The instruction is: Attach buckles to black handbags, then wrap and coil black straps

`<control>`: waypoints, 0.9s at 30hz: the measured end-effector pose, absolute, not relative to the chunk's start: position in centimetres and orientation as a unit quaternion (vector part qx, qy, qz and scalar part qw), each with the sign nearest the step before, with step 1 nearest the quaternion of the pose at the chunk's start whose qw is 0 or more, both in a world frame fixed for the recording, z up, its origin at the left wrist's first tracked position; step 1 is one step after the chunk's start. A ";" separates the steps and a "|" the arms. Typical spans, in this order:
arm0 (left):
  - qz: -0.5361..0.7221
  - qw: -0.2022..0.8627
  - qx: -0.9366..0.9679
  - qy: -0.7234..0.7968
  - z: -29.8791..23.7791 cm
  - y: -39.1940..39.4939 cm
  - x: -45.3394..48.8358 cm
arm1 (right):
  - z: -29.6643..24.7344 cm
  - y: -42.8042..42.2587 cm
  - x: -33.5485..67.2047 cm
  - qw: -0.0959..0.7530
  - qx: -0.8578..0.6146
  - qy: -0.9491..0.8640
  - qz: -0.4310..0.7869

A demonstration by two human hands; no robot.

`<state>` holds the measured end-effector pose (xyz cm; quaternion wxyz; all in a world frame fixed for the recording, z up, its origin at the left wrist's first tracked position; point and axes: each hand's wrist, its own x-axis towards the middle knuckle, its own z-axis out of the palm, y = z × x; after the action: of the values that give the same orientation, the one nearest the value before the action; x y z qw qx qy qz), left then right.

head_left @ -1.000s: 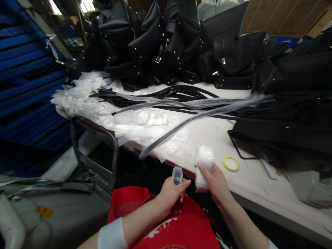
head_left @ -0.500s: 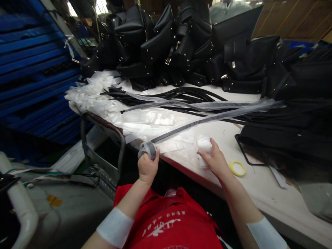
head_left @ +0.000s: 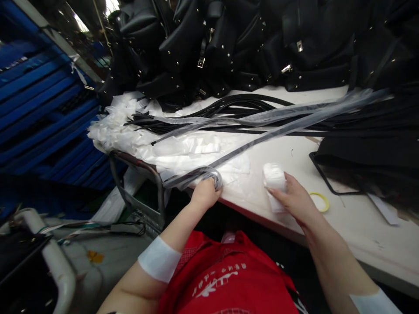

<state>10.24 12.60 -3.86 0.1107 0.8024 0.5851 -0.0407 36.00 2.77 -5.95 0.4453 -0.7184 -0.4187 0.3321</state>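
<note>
My left hand is closed at the table's front edge around a loosely coiled black strap in a clear plastic sleeve. From the fist, one length of the strap runs up to the right across the table, and a folded part sticks out to the left. My right hand has its thumb and fingers closed around a white roll of thin plastic, whose loose end hangs down toward the table edge. Flat white plastic sleeves lie beyond my left hand.
Many black straps lie across the table. Black leather bags are heaped at the back. A crumpled pile of white plastic sits on the left, above a metal-framed stool. A yellow tape ring lies right of my right hand.
The view has tipped downward. A folded length of strap now extends left from my left hand, where the coil was wound tight before. My right hand still has the white roll.
</note>
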 end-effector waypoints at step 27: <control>0.085 0.328 0.703 0.625 -3.8 10.7 7.7 | -2.8 7.2 28.5 0.029 -0.794 -0.581 0.176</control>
<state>7.67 10.72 -3.83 0.3282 0.7029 0.6253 0.0849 28.49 7.22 -2.84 0.0286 -0.7944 -0.5808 0.1755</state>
